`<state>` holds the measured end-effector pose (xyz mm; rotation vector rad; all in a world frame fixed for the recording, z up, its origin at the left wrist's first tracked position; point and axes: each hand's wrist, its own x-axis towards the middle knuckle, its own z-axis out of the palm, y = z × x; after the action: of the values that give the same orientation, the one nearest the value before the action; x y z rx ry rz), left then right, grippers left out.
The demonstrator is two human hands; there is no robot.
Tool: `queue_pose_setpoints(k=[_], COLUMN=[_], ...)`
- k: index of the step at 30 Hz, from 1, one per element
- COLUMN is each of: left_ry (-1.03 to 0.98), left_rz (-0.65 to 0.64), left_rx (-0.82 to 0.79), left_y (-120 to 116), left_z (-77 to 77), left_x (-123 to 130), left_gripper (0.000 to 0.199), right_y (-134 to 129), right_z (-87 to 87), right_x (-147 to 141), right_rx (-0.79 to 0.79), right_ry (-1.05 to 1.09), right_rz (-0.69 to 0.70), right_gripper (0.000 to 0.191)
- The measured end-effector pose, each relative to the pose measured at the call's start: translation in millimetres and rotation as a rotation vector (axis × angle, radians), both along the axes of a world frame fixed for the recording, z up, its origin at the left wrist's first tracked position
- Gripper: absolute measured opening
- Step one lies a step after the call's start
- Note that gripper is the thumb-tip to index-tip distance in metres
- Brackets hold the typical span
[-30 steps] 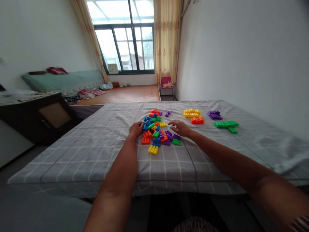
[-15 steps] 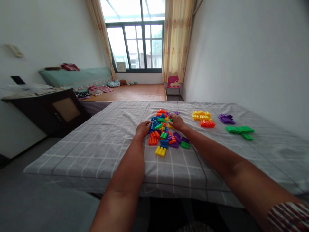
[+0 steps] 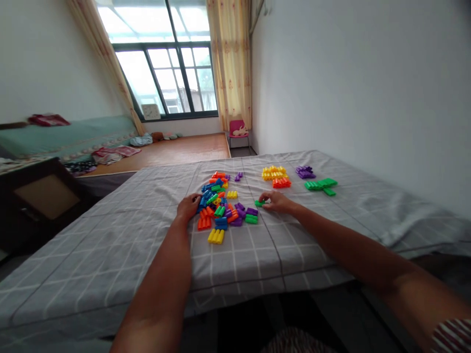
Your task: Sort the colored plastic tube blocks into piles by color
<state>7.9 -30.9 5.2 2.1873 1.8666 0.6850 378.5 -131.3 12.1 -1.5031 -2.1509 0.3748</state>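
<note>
Your right hand [image 3: 277,201] has its fingertips pinched on a green block [image 3: 258,203], just right of the mixed pile [image 3: 212,199]; can't tell if it touches the checked cloth [image 3: 125,230]. Your left hand [image 3: 189,206] is loosely curled at the pile's left edge; can't tell if it grips anything. Farther right, by colour: yellow group [image 3: 274,172], orange group [image 3: 281,183] touching or just in front, purple group [image 3: 305,172], green group [image 3: 319,185]

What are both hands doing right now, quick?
Left hand: at the block pile; grip can't be told.
Right hand: closed, holding a green block.
</note>
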Motion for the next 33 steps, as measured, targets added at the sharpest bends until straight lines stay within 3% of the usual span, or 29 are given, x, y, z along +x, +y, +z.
queue_pose_setpoints(k=[5, 9, 13, 16, 22, 27, 30, 33], left_ry=[0.019, 0.042, 0.048, 0.043, 0.045, 0.027, 0.029, 0.021], left_rz=[0.009, 0.020, 0.019, 0.017, 0.042, 0.022, 0.028, 0.027], left_rx=[-0.008, -0.009, -0.017, -0.014, -0.017, -0.020, -0.024, -0.026], left_y=[4, 4, 4, 4, 1, 0, -1, -3], left_z=[-0.7, 2.4, 3.9, 4.1, 4.3, 2.3, 2.8, 3.7], left_x=[-3, -2, -2, -2, -1, 1, 2, 3], left_gripper=[0.038, 0.037, 0.037, 0.037, 0.036, 0.038, 0.037, 0.036], right_y=[-20, -30, -45, -52, -52, -51, -48, -44], right_z=[-3.7, -3.3, -11.3, -23.8, -38.1, -30.7, -18.7, -6.6], right_x=[62, 142, 211, 236, 236, 225, 196, 140], right_rx=[0.041, 0.219, 0.393, 0.339, 0.294, 0.518, 0.591, 0.462], right_ry=[0.119, 0.220, 0.170, 0.146, 0.051, -0.038, -0.073, -0.042], right_rz=[-0.122, -0.492, -0.919, -1.022, -0.879, -0.846, -0.764, -0.505], right_gripper=[0.023, 0.026, 0.028, 0.027, 0.029, 0.033, 0.030, 0.028])
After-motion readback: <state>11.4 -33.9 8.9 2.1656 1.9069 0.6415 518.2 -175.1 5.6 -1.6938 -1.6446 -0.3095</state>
